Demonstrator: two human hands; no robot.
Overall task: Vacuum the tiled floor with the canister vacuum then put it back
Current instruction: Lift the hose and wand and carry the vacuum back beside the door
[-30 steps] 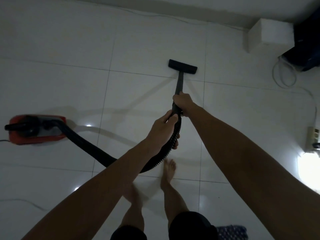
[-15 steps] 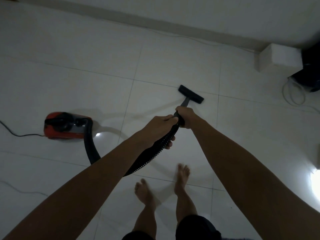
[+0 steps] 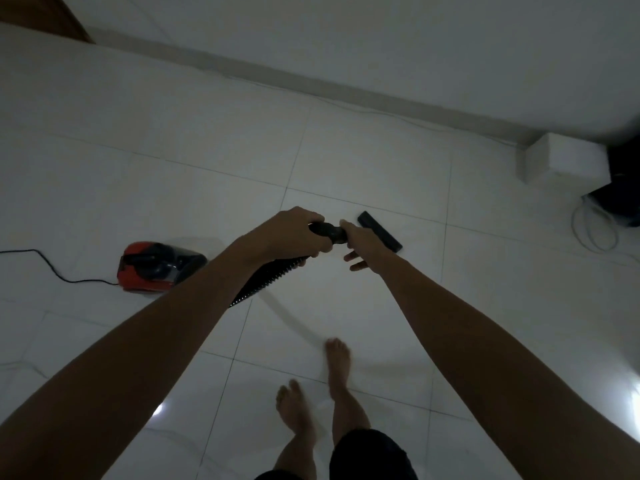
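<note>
Left hand: left hand [image 3: 294, 232] is curled around the rear end of the black handle [image 3: 327, 231], just where the ribbed hose [image 3: 265, 280] begins; I think this grip steers and carries the weight of the hose.
Right hand: right hand [image 3: 362, 242] is on the front part of the same handle, thumb side against it, but some fingers [image 3: 355, 261] stick out loose below; if it really clamps the handle or only guides it, I cannot tell.
Wand: hidden behind the right hand, because the camera looks almost along it.
Floor nozzle: flat black floor nozzle [image 3: 380, 231] lies on the tiled floor [image 3: 173, 174] just beyond the right hand, turned at a slant to the tile lines.
Canister: red canister vacuum [image 3: 157, 268] stands on the floor, well to the left of the handle; the hose goes from the handle down under the left forearm toward it.
Power cord: black power cord [image 3: 52, 268] runs from the canister to the left edge of the view.
Feet: bare feet [image 3: 311, 386] are near below the handle, one before the other, as in a step.
Other things: white box [image 3: 564, 162] and a loose white cable [image 3: 594, 230] lie far right of the nozzle, near the wall.
Stage: judged as the middle of vacuuming; putting back is not begun.
</note>
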